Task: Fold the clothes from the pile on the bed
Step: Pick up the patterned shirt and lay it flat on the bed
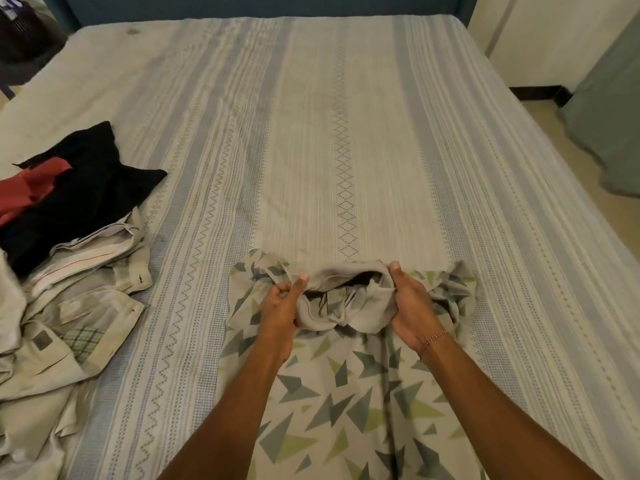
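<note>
Bunching between both hands' fingers (282, 289): patterned shirt (332, 403)

The pile of clothes (62, 271) at nine o'clock is cut off by the left edge. The patterned garment (346, 410) is cropped at six o'clock, and its bunched top is partly covered by both hands. A dark basket (24, 26) at eleven o'clock is clipped.

Both arms reach forward, left grip (282, 308) and right grip (412, 306) curled, pinching.

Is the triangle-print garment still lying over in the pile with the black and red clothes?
No. The triangle-print garment lies apart from the pile, gripped by the left hand and right hand.
</note>
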Available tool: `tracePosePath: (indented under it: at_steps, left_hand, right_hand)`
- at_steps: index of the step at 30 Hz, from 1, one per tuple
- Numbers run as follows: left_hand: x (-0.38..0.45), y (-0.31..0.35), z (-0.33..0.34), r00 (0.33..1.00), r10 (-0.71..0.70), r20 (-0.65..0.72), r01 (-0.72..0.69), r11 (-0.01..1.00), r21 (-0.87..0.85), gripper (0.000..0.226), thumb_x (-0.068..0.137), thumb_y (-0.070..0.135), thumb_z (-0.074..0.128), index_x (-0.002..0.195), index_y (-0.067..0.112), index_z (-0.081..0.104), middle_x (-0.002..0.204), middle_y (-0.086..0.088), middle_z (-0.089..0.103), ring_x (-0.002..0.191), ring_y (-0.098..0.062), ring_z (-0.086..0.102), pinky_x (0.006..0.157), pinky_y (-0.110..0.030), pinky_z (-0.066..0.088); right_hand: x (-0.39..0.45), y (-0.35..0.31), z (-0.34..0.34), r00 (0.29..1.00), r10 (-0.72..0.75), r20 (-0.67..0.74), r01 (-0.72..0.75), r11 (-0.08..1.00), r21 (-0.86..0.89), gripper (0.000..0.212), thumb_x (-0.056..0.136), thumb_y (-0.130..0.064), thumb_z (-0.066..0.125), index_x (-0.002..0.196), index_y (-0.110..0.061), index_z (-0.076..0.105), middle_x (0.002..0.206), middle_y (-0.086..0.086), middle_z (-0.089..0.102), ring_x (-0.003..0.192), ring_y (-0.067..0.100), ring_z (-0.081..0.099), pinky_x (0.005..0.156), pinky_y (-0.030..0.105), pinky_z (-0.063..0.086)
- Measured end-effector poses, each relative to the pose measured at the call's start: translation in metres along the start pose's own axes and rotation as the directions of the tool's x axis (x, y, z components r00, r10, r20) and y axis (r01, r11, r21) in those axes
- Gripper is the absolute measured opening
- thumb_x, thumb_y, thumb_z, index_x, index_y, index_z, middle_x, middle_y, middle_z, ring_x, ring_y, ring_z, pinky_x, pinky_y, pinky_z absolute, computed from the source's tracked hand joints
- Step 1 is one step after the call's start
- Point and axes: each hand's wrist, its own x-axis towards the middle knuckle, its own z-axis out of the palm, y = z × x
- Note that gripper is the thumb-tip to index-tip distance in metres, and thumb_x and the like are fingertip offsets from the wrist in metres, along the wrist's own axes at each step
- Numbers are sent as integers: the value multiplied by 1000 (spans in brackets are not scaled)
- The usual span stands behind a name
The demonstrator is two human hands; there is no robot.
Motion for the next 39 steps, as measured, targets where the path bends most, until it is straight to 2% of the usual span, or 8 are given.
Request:
tracePosePath:
  at_steps: [5,8,12,18,23,28,33,39]
  left_hand:
    - [3,-10,-5,889,458,-6,-292,577,763,59,75,38,87,117,16,52,104,1,63,92,-19,62,74,-32,50]
    - [4,-7,-6,799,600,34,-308,361,880,27,90,32,73,106,15,60,88,-3,66,80,-24,65,63,-33,45]
    - [8,6,-9,799,601,-22,-192,291,937,23,88,27,73,106,15,67,101,-6,67,88,-24,64,70,-36,53]
    - [23,11,-2,823,435,365,-393,-27,919,29,92,33,69,117,18,67,109,-5,64,96,-22,61,71,-33,49]
    - [22,23,2,744,584,324,-331,-99,938,24,100,34,59,93,14,69,86,-5,69,74,-24,64,58,-30,41]
    - [19,32,20,659,687,307,-313,-121,942,21,94,26,68,84,11,57,70,-6,60,54,-26,56,50,-28,33]
    - [24,45,26,636,692,341,-272,-212,939,23,96,34,65,85,16,56,65,-2,58,50,-18,44,49,-27,31]
    - [18,45,38,709,678,191,-251,-10,968,26,106,38,41,105,13,50,73,-4,60,62,-25,54,60,-35,39]
  right_hand:
    - [-4,-4,-3,997,-47,63,47,999,12,24,101,-24,58,116,-8,68,114,12,74,104,21,71,85,30,59]
    - [-1,0,-3,996,-89,-22,87,993,-77,18,98,-25,64,111,-13,68,111,12,75,96,19,72,80,30,60]
    - [1,2,-6,959,-281,-22,248,879,-407,27,91,-43,69,107,-21,67,106,2,72,93,13,67,75,21,53]
    - [16,12,-12,835,-485,259,433,289,-854,20,86,-24,79,103,-14,75,103,4,60,98,19,59,76,10,37]
    - [18,12,-17,675,-677,294,453,65,-889,31,97,-37,58,106,-15,77,90,3,68,83,23,59,67,30,46]
    - [12,15,-8,748,-652,126,392,280,-876,39,90,-43,72,120,-18,67,109,-2,64,100,17,55,80,30,47]
    - [4,28,-5,932,-342,-121,126,617,-777,42,79,-55,78,88,-16,65,77,-6,67,70,7,62,62,22,47]
    - [15,23,7,821,-565,-85,251,491,-835,32,87,-23,78,69,-15,52,63,-2,56,56,13,51,53,24,37]
